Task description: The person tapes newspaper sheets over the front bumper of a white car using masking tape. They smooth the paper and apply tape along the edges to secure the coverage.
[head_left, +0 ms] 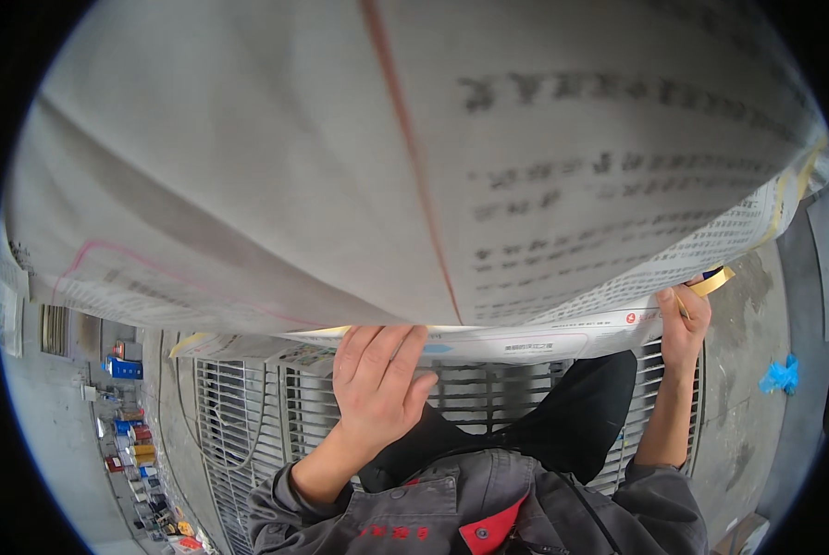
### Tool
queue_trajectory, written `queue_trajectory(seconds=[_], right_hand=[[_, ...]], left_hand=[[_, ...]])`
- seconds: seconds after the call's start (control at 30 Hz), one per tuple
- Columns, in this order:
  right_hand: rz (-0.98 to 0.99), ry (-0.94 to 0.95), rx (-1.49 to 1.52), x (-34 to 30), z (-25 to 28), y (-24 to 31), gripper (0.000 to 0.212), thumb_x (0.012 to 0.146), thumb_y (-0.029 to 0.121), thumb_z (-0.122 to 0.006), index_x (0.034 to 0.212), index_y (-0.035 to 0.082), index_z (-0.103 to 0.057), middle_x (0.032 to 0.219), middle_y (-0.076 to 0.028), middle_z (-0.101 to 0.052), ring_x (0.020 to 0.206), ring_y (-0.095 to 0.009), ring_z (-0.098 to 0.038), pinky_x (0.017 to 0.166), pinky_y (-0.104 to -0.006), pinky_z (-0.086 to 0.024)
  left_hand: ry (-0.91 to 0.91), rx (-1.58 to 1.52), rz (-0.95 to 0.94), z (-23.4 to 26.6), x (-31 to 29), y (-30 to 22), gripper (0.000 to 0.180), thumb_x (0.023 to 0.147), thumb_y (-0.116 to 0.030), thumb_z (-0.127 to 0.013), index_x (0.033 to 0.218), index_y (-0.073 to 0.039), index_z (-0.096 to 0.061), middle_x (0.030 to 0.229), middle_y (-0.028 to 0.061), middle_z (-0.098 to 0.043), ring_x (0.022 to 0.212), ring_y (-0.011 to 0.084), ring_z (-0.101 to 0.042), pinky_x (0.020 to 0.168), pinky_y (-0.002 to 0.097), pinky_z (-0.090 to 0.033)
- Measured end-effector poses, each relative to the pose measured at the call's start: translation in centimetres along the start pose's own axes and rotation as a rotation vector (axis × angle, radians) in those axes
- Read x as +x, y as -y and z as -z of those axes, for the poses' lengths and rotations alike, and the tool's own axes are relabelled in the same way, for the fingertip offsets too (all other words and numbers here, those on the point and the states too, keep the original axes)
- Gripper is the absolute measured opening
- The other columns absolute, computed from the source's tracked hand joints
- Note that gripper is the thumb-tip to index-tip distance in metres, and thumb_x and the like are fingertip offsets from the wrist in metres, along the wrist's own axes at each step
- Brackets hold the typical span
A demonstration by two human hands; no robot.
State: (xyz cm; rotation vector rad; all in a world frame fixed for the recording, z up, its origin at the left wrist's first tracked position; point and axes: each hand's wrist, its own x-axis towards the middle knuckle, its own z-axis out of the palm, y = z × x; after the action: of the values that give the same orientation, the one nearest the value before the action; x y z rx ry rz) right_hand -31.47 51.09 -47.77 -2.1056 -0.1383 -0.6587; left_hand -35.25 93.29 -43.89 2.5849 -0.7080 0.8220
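Observation:
A large sheet of newspaper (276,185) fills the upper part of the head view, close to the camera and hanging down in soft folds. Along its lower edge my left hand (377,379) lies with fingers stretched out against the paper and thumb apart; a strip of yellow masking tape shows beside the fingertips, which are partly hidden. At the lower right corner of the paper, my right hand (687,324) is closed on a roll of yellow masking tape (713,281). More yellow tape (785,199) edges the paper on the right.
Below me is a slatted metal floor grate (234,407) with a hose or cable (248,453) across it. Several cans and containers (142,453) line the left wall, with a blue box (124,368) among them. A crumpled blue plastic piece (780,374) lies on the right.

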Motion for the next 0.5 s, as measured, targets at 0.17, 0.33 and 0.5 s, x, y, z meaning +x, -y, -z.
queue_trajectory(seconds=[0.17,0.33,0.5], right_hand=[[-0.033,-0.012,0.004,0.0,0.1,0.0,0.016,0.097,0.009,-0.074,0.094,-0.007,-0.076,0.104,-0.011,-0.067,0.102,-0.024,-0.061,0.091,-0.0359,-0.047],[-0.004,0.007,-0.020,0.1,0.1,-0.2,0.020,0.097,0.014,-0.077,0.091,-0.005,-0.076,0.106,-0.012,-0.068,0.101,-0.024,-0.062,0.088,-0.0360,-0.048],[-0.030,0.005,0.001,0.3,0.2,0.5,0.021,0.098,0.016,-0.078,0.093,-0.005,-0.077,0.104,-0.012,-0.068,0.100,-0.023,-0.062,0.088,-0.0360,-0.048]], left_hand=[[0.021,-0.014,-0.014,-0.1,0.4,-0.3,0.049,0.086,-0.030,-0.079,0.126,-0.002,-0.076,0.130,0.0130,-0.069,0.120,0.0354,-0.065,0.106,0.0519,-0.050],[0.039,-0.023,-0.020,-0.4,0.3,-0.8,0.046,0.087,-0.030,-0.078,0.124,-0.002,-0.077,0.129,0.0139,-0.070,0.119,0.0371,-0.064,0.106,0.0517,-0.050],[0.069,-0.031,-0.023,-0.4,0.8,-1.4,0.043,0.091,-0.028,-0.074,0.123,0.001,-0.077,0.128,0.0162,-0.071,0.118,0.0388,-0.065,0.103,0.0515,-0.051]])
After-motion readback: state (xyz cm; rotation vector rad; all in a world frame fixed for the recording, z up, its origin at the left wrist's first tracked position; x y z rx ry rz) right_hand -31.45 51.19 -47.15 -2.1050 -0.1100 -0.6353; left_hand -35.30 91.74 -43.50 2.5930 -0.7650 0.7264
